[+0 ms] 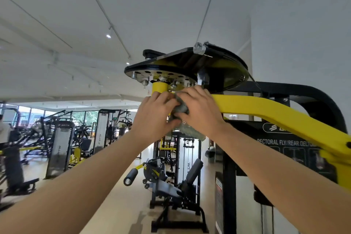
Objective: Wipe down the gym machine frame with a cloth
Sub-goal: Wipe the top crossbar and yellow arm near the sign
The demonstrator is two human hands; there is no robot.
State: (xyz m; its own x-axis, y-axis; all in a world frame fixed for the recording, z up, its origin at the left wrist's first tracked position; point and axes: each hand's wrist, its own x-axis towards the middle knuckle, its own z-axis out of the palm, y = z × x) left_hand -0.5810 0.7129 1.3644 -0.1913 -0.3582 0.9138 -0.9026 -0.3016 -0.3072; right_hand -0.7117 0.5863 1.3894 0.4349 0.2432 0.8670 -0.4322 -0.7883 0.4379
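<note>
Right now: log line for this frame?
wiping | left hand holds cloth | right hand holds cloth | yellow post under black plate

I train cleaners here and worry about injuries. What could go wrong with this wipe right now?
The left hand and right hand hold the cloth just under bolts protruding from the black plate; knuckles could scrape, or the cloth snag. If the yellow arm pivots, fingers might get pinched.
</note>
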